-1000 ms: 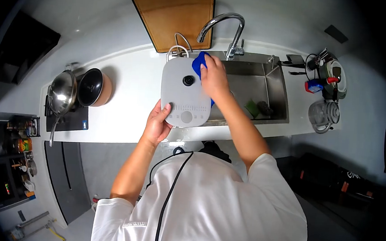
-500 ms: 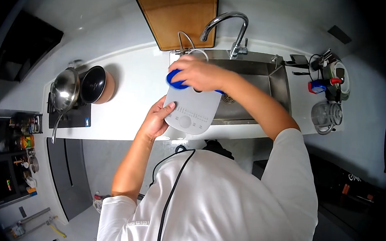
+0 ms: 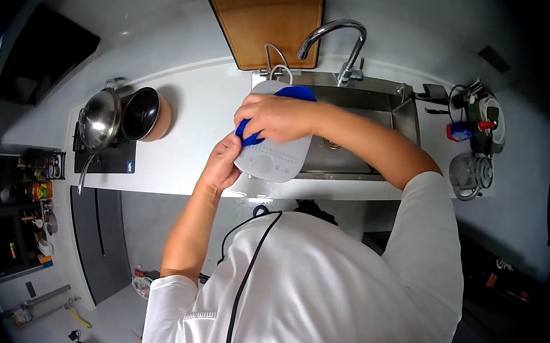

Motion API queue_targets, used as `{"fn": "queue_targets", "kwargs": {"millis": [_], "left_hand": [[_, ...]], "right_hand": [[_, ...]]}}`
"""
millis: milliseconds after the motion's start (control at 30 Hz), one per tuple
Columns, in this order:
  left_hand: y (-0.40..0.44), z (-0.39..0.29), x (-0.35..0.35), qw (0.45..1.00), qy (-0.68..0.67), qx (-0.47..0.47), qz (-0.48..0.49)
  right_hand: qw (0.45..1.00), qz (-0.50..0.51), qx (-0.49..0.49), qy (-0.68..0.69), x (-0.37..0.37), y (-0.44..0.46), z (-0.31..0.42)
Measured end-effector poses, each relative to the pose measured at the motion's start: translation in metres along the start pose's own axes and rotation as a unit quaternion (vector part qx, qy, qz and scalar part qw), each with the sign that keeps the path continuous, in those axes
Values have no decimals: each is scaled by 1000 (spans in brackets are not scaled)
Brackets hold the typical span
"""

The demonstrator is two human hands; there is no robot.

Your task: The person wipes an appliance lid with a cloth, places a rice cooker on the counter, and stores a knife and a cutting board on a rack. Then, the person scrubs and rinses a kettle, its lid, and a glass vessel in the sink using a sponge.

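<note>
A flat, light grey panel [image 3: 265,152] with rounded corners, printed markings and a round circle near its lower end is held over the left edge of the sink. My left hand [image 3: 223,163] grips its left side, thumb on top. My right hand [image 3: 274,116] is closed on a blue cloth [image 3: 249,133] and presses it on the panel's upper left part. More blue cloth shows beyond my wrist, at the panel's far right corner. My right hand covers the middle of the panel, and its underside is hidden.
A steel sink [image 3: 367,177] with a tall faucet [image 3: 336,26] lies right of the panel. A wooden cutting board [image 3: 266,24] leans at the back. A lidded pan [image 3: 98,121] and a pot [image 3: 144,114] stand left. A glass jug [image 3: 469,175] stands far right.
My right hand and the blue cloth have moved down along the panel, closer to my left hand. More blue cloth shows at the panel's far corner. My left hand keeps its grip.
</note>
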State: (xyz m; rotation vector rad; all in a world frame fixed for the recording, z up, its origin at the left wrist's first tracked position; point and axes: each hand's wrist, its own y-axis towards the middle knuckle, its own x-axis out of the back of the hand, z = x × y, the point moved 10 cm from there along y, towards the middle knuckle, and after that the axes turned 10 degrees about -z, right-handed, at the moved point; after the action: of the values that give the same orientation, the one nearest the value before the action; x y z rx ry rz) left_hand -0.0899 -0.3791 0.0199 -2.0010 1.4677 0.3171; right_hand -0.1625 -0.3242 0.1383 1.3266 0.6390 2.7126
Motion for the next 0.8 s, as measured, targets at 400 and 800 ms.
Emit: {"fn": "queue_targets", "kwargs": {"millis": [400, 800], "left_hand": [[-4, -4, 8, 999, 5, -31, -43], [24, 13, -2, 992, -4, -20, -123]], "right_hand": [[908, -306, -223, -177, 68, -82, -62], [872, -334, -309, -182, -11, -44, -5]]}}
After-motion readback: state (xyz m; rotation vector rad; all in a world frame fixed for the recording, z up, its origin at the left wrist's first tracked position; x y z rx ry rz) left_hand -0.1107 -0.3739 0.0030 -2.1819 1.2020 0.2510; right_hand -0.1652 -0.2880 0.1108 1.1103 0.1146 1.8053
